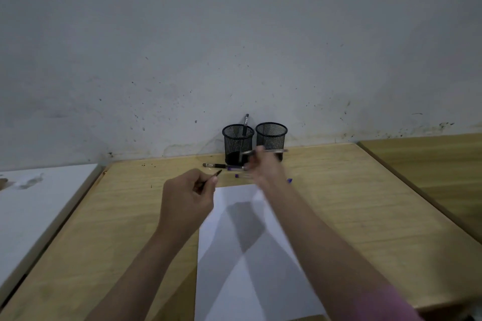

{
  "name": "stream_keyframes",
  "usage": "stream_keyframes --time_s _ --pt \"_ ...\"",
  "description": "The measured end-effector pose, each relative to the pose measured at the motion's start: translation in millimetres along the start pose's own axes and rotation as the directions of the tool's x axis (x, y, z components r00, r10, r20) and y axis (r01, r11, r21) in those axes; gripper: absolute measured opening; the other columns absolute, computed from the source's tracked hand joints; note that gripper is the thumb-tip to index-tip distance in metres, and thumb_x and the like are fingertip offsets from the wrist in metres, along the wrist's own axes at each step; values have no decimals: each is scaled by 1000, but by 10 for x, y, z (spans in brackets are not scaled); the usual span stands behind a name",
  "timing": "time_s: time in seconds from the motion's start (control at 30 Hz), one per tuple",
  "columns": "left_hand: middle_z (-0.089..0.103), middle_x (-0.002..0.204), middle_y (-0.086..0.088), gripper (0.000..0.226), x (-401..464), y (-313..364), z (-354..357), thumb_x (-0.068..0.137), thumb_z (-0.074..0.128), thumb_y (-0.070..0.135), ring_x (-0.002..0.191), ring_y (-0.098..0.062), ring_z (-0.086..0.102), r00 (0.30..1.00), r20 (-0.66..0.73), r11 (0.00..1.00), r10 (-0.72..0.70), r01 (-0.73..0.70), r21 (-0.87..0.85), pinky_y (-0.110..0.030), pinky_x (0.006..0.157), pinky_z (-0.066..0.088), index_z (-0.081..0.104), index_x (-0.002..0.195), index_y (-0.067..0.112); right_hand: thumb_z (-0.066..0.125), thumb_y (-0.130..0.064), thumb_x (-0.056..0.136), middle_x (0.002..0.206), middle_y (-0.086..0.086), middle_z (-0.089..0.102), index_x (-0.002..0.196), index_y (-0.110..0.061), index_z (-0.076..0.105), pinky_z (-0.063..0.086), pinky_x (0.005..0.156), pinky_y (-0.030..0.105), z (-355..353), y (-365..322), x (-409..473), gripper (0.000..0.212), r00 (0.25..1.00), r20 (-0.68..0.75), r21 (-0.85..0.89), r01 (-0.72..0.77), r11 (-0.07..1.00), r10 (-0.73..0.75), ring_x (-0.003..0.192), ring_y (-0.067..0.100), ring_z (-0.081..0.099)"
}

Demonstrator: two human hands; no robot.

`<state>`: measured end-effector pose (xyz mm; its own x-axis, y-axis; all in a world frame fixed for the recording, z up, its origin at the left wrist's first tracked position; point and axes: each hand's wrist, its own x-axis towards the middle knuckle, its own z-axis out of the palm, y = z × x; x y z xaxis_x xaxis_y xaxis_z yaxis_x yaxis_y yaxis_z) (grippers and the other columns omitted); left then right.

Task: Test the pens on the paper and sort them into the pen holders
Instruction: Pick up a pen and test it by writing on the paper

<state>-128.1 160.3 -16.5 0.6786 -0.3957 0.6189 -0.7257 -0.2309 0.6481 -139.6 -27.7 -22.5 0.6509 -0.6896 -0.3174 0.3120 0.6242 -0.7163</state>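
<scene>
A dark pen (212,177) is pinched in the closed left hand (186,197) above the wooden table (339,203), beside the white paper (250,268). A blurred silver pen (271,151) is gripped by the right hand (263,167) before two mesh holders (238,143); one pen (245,124) stands in the left holder.

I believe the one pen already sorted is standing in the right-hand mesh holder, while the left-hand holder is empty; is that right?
Not quite. The head view shows the sorted pen standing in the left-hand mesh holder, and it is the right-hand holder that looks empty.
</scene>
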Motion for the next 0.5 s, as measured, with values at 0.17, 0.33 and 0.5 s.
stream_keyframes --time_s 0.17,0.33,0.5 --pt "67 68 9 5 -153 -237 -170 78 70 7 69 -1 62 995 -93 999 -41 41 0 -6 62 44 72 79 12 62 -15 89 78 -2 63 81 -16 59 41 62 27 -291 -494 15 8 988 -49 -141 140 980 -148 70 7 59" --pt "73 93 -12 17 140 -790 54 82 64 7 81 -19 65 980 30 968 -199 191 165 -25 75 44 71 98 4 67 -19 86 71 -3 61 74 -16 60 39 58 27 -258 -174 -147 15 988 71 -243 147 959 -133 65 9 56" --pt "68 111 -12 30 220 -1067 156 83 53 0 104 -26 62 952 218 942 -217 146 301 -23 85 39 66 110 6 69 -18 85 62 -4 57 70 -16 63 40 58 25 -373 -5 -168 16 983 85 -315 180 932 -161 53 4 51"
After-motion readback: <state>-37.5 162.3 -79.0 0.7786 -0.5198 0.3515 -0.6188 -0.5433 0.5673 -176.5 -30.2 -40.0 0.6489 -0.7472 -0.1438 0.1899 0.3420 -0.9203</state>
